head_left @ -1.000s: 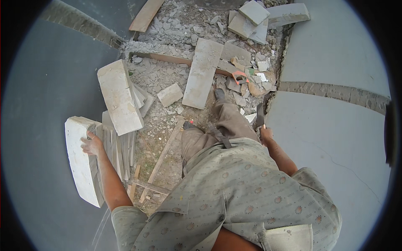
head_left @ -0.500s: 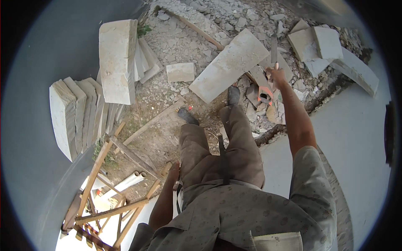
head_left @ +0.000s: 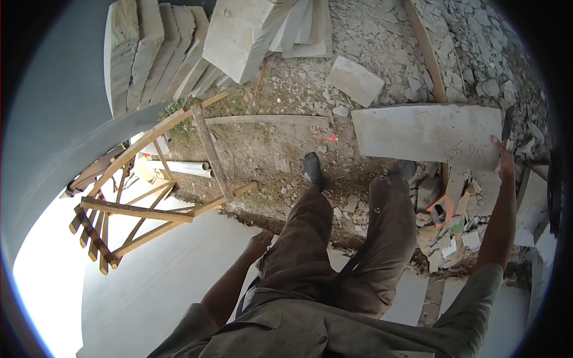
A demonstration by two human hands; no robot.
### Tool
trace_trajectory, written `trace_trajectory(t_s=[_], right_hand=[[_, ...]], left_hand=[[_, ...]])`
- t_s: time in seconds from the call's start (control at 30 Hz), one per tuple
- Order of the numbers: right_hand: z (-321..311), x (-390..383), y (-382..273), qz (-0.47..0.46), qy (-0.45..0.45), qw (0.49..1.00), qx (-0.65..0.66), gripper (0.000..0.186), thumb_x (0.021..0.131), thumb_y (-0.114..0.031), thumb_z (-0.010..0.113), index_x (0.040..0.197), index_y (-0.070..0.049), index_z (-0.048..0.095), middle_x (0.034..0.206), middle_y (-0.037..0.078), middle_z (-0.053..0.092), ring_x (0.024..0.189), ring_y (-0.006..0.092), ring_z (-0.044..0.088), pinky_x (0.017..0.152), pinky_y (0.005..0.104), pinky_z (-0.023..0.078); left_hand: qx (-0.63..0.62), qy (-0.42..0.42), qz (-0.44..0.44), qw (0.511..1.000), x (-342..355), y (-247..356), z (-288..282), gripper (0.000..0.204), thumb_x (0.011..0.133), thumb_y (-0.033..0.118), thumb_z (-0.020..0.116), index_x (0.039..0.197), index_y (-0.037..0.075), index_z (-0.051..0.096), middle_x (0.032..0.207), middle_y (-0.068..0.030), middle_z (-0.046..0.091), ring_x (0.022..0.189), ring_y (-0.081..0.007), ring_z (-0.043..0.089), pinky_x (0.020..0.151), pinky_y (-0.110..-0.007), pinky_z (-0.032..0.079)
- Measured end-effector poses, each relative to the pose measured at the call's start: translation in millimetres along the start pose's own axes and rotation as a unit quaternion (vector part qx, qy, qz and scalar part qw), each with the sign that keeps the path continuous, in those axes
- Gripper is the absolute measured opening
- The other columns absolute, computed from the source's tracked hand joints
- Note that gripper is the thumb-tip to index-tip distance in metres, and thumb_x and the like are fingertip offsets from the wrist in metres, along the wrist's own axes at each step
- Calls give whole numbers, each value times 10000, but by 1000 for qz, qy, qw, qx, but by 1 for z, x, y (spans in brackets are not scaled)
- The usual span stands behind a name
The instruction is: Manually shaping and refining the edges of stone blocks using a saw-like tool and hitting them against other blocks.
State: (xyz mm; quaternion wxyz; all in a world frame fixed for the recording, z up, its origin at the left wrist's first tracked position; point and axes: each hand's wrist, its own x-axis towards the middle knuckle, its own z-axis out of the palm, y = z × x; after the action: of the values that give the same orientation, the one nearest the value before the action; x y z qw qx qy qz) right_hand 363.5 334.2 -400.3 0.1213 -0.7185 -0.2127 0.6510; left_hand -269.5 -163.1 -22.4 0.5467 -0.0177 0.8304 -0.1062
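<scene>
At the far right my right hand (head_left: 504, 158) is closed round the pale handle of a long, dark, flat-bladed tool (head_left: 507, 123); its exact kind is unclear. The hand is beside the right end of a long pale stone slab (head_left: 427, 128), and I cannot tell whether it touches the slab. My left hand (head_left: 260, 243) hangs by my left thigh, fingers curled, with nothing seen in it. An orange handle with a black grip (head_left: 440, 210), like a handsaw's, lies among broken stone pieces below the slab.
Thick slabs (head_left: 245, 30) lean in a row at the upper left. A timber frame (head_left: 143, 179) stands at left near white pipes (head_left: 188, 168). A smaller block (head_left: 356, 80), a long plank (head_left: 425, 51) and rubble (head_left: 382, 36) cover ground ahead of my feet.
My view has turned to the right, so the slabs and timber frame appear rotated. My right hand, still gripping the bladed tool, is now beside the long slab's end. My left hand stays low by the thigh.
</scene>
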Motion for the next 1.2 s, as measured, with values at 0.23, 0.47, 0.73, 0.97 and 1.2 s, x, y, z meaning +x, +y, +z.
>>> trace_trajectory(t_s=[0.23, 0.47, 0.73, 0.97, 1.2], right_hand=[[46, -104, -12, -71, 87, 992, -61, 965, 704, -422, 826, 1382, 89, 367, 1265, 149, 542, 1105, 245, 547, 976, 342, 404], [202, -396, -38, -21, 141, 978, -149, 782, 857, -472, 654, 1372, 57, 396, 1260, 212, 540, 1127, 287, 551, 959, 370, 415], [400, -544, 0, -60, -63, 958, 272, 326, 966, -305, 568, 1115, -19, 518, 920, 48, 573, 774, 115, 537, 623, 249, 453], [428, -546, -10, -211, -24, 973, -85, 280, 954, -265, 581, 1037, 1, 592, 772, 58, 599, 660, 120, 521, 602, 283, 440], [432, -550, -63, -451, -14, 888, -88, 240, 960, -192, 524, 1125, -20, 552, 790, 185, 630, 731, 335, 648, 645, 390, 490]], left_hand=[[69, 67, 220, 971, 14, 23, 36, 410, 899, 367, 577, 1174, 67, 620, 1021, -168, 677, 977, -367, 630, 847, -403, 498], [-75, -130, 376, 914, -83, 182, 90, 584, 917, 360, 610, 1304, -52, 465, 1245, -232, 578, 1216, -322, 530, 1014, -386, 410], [76, 109, 562, 816, -133, 234, 30, 1021, 765, 559, 703, 1465, 12, 200, 1392, -292, 358, 1304, -457, 343, 1071, -514, 292], [250, 308, 462, 793, -64, 220, -70, 1022, 629, 416, 843, 1430, 106, 290, 1267, -215, 422, 1183, -427, 392, 1033, -558, 265], [256, 309, 499, 768, -41, 237, -91, 1002, 632, 334, 852, 1437, 142, 289, 1269, -199, 417, 1186, -410, 386, 996, -539, 285]])
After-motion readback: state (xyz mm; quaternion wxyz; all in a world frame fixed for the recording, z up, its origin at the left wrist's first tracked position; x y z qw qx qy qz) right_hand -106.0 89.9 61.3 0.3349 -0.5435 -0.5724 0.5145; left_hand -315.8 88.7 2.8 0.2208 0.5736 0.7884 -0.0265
